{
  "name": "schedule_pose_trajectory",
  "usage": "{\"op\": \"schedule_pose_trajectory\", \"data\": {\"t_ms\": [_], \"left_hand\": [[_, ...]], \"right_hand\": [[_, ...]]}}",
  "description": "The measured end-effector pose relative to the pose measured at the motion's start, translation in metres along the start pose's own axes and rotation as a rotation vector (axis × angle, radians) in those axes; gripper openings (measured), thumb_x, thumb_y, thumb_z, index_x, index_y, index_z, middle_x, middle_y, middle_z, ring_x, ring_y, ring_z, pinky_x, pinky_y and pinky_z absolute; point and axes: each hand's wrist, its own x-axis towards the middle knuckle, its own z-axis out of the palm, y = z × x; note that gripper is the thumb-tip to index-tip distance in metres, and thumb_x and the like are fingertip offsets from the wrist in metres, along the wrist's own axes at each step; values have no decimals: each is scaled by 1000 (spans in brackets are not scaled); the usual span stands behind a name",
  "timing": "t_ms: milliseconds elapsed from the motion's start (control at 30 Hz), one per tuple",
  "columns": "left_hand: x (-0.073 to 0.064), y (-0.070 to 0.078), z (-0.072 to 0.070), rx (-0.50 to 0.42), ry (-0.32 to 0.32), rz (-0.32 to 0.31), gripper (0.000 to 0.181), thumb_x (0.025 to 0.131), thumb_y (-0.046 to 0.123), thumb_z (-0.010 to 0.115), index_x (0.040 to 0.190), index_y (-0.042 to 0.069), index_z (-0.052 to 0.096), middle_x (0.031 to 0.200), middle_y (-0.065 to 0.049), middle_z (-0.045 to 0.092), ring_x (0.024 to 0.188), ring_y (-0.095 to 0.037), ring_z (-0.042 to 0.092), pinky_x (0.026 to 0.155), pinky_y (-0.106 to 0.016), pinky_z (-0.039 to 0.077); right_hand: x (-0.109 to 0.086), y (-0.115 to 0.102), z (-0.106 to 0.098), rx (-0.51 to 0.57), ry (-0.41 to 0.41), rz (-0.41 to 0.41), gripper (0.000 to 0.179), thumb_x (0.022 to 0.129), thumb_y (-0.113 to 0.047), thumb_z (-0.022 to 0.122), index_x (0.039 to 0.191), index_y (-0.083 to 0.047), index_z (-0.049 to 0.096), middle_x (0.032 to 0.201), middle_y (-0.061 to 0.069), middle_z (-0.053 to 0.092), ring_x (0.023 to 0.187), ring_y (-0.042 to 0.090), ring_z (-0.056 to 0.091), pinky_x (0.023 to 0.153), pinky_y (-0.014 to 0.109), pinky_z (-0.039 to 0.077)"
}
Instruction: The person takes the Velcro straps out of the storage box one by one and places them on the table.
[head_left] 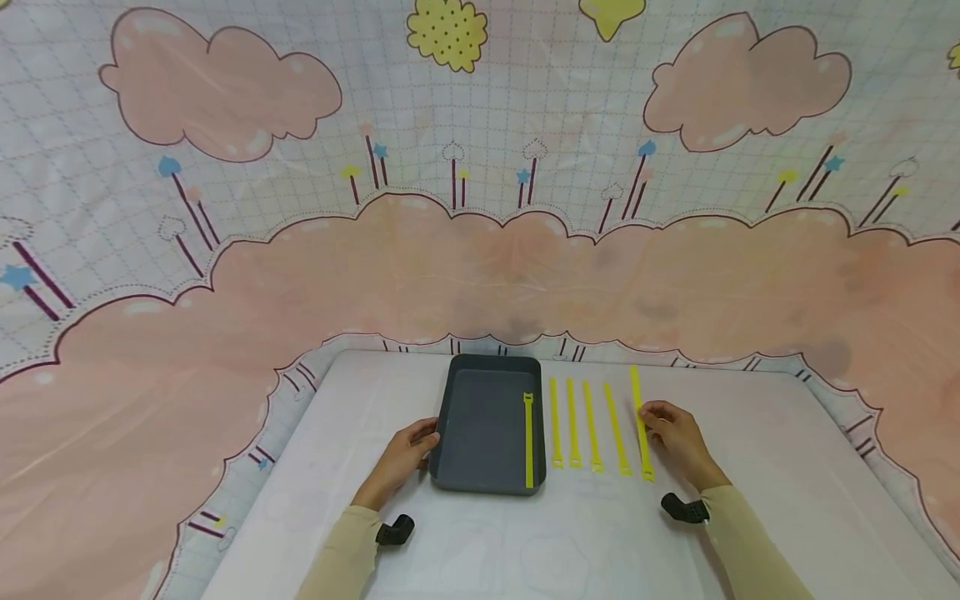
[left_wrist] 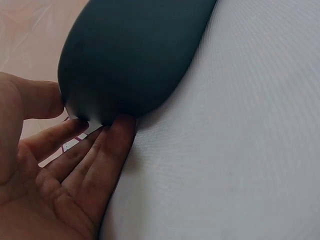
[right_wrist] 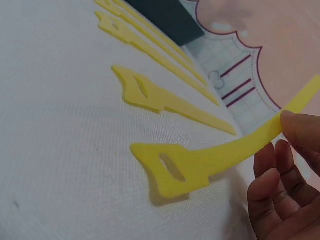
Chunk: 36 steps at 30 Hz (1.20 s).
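Note:
My left hand [head_left: 399,462] grips the left rim of a dark grey rectangular tray [head_left: 480,425]. In the left wrist view its thumb and fingertips meet the rounded tray corner [left_wrist: 130,60]. One yellow cable strap [head_left: 528,442] lies lengthwise inside, along the tray's right side. To the right of the tray, my right hand [head_left: 678,440] pinches another yellow strap [head_left: 645,458] between thumb and fingers. The right wrist view shows this strap's slotted head [right_wrist: 197,167] low over the table, its body bending up to the fingers. Several similar straps [head_left: 587,425] lie between tray and right hand.
A white-covered table [head_left: 480,542] carries everything. Behind it hangs a curtain [head_left: 480,275] printed with pink clouds, its lower folds meeting the table's back and side edges. Each wrist wears a small black device [head_left: 395,530].

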Motion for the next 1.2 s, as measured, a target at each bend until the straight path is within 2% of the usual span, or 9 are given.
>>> {"op": "schedule_pose_trajectory", "data": {"t_ms": [67, 200, 467, 700, 1067, 1200], "left_hand": [[0, 1, 1, -24, 8, -36, 46, 100, 20, 57, 141, 1, 50, 140, -25, 53, 122, -33, 58, 76, -36, 56], [1, 3, 2, -33, 22, -67, 44, 99, 15, 57, 141, 3, 50, 141, -23, 54, 125, -36, 56, 76, -36, 56], [1, 2, 4, -38, 34, -55, 42, 99, 12, 56, 140, 0, 51, 138, -25, 55, 123, -37, 58, 75, -37, 56], [1, 1, 4, -42, 36, -58, 42, 99, 12, 56, 140, 0, 51, 139, -24, 55, 124, -37, 57, 75, -37, 56], [1, 1, 4, -40, 45, -44, 42, 99, 13, 58, 139, 0, 52, 137, -24, 57, 121, -35, 59, 74, -39, 56], [1, 1, 4, -38, 45, -46, 43, 99, 14, 58, 139, 1, 52, 137, -23, 57, 121, -35, 59, 75, -39, 56]], "right_hand": [[2, 1, 1, -11, 2, 7, 33, 98, -29, 61, 118, -2, 60, 91, -5, 59, 80, 10, 53, 67, 23, 47], [5, 3, 2, -47, 1, 7, 31, 98, -26, 61, 117, -2, 61, 85, -5, 58, 75, 11, 52, 63, 24, 45], [9, 3, 3, -150, 0, 19, 29, 96, -26, 64, 115, -4, 64, 86, -2, 58, 73, 13, 51, 59, 25, 44], [15, 3, 4, -222, 12, 9, 28, 95, -21, 64, 115, -2, 66, 92, 3, 62, 79, 15, 53, 65, 24, 45], [15, 4, 8, -292, 41, 5, 30, 94, -24, 66, 114, -1, 68, 94, 6, 65, 82, 17, 55, 67, 25, 44], [15, 3, 8, -280, 49, 0, 33, 93, -24, 67, 116, -1, 67, 90, 4, 65, 78, 15, 56, 65, 25, 44]]}}
